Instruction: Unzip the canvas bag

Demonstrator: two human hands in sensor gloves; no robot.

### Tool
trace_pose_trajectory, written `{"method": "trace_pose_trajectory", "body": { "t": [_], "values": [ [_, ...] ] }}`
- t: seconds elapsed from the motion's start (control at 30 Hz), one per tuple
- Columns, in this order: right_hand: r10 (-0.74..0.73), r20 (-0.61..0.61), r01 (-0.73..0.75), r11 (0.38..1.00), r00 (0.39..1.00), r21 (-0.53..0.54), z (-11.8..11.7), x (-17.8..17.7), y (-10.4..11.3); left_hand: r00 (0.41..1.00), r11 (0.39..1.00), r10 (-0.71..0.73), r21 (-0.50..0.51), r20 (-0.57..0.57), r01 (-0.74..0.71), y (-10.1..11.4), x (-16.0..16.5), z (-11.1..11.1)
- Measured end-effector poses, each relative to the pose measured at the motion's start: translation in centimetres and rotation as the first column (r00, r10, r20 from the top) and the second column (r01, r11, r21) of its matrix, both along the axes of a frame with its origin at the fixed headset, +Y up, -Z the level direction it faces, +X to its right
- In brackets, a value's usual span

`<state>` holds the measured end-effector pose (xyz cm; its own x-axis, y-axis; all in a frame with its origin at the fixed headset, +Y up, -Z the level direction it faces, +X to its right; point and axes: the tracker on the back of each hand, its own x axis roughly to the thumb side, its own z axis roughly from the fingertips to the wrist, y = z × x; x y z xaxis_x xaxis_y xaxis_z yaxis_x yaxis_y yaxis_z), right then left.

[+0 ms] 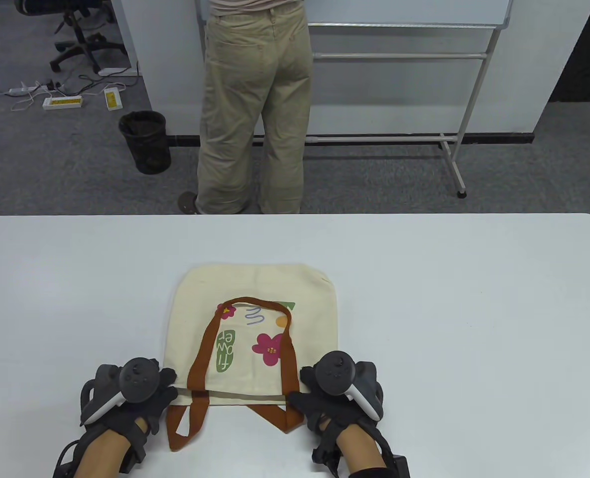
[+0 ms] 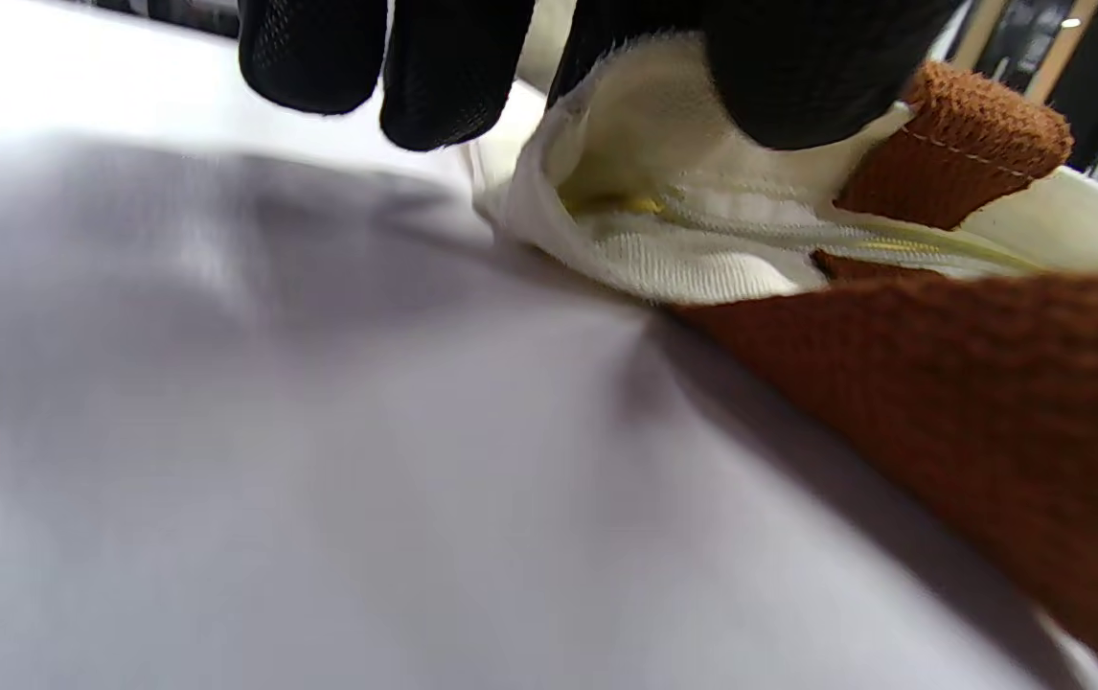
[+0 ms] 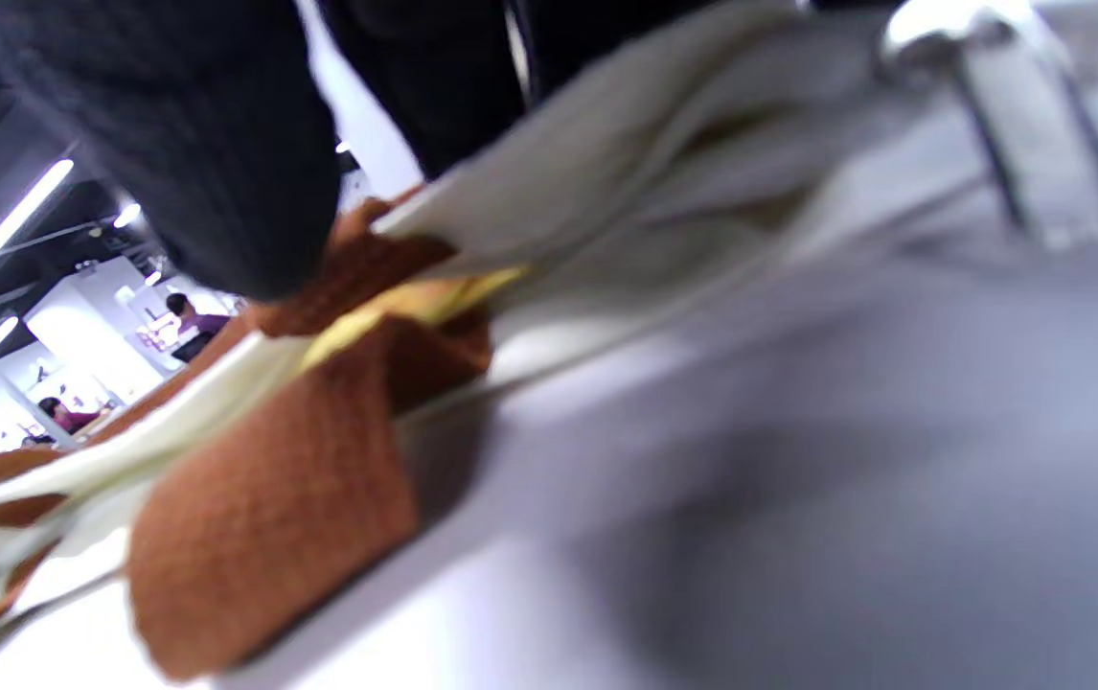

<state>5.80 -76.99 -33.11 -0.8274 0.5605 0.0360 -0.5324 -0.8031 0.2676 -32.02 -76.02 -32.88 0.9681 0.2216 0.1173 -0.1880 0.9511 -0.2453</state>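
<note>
Room: office floor with grey carpet; someone in khaki trousers [image 1: 253, 104] stands with their back to the white table [image 1: 424, 298], beside a whiteboard stand [image 1: 469, 114], with a black bin [image 1: 145, 142] off to one side.

Canvas bag: the canvas bag [image 1: 252, 298] lies flat on the near half of the table, printed side up, mouth towards the person working, its base pointing away.

Zipper: the left wrist view shows the zipper [image 2: 750, 230] running along the mouth with teeth meshed as far as I can follow it; a yellowish bit sits at the corner. I cannot make out the slider for certain.

Straps: one brown strap [image 1: 247, 318] is flopped back over the print, the other [image 1: 185, 423] spills over the near edge onto the table.

Left hand: the left hand [image 1: 130, 393] sits at the bag's near left corner; up close its fingers [image 2: 798, 77] press down on the cream cloth there, closed on the corner.

Right hand: the right hand [image 1: 334, 393] is at the near right corner; its fingers [image 3: 194, 144] bear on the fabric and strap root, but that view is blurred, so I can't tell whether it truly pinches anything.

Progress: by my reckoning barely begun; both corners are steadied, the mouth looks closed.

Left to do: find the pull, run it the whole length of the mouth.
</note>
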Motion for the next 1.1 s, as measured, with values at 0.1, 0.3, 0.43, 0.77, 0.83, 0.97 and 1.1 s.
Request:
{"method": "trace_pose_trajectory", "body": {
  "t": [0.1,0.3,0.43,0.77,0.83,0.97,1.1],
  "values": [
    [-0.025,0.05,0.026,0.999,0.998,-0.021,0.1,0.4,-0.2,0.996,0.996,0.085,-0.01,-0.019,-0.085,-0.8,-0.9,-0.1],
    [-0.062,0.048,0.059,0.996,0.997,0.064,0.3,1.0,0.0,0.987,0.989,0.147,0.012,-0.07,-0.147,-1.0,-2.3,0.0],
    [-0.118,0.131,0.098,0.984,0.984,0.15,0.6,2.1,0.7,0.982,0.981,0.145,0.144,-0.118,-0.128,0.4,-3.0,0.1],
    [-0.109,0.227,0.006,0.911,0.968,0.412,1.7,3.1,4.4,0.995,0.888,0.103,0.451,-0.007,-0.089,6.4,0.0,2.0],
    [-0.085,0.218,-0.021,0.895,0.972,0.445,2.0,3.0,5.0,0.996,0.88,0.081,0.469,0.02,-0.081,7.0,1.1,2.4],
    [-0.054,0.18,-0.042,0.872,0.982,0.488,2.5,2.2,5.9,0.996,0.866,0.049,0.494,0.078,-0.082,7.6,3.1,3.0],
    [-0.016,0.138,-0.053,0.875,0.99,0.482,2.8,1.3,6.1,0.992,0.871,0.019,0.486,0.122,-0.076,7.3,4.9,3.4]
  ]
}}
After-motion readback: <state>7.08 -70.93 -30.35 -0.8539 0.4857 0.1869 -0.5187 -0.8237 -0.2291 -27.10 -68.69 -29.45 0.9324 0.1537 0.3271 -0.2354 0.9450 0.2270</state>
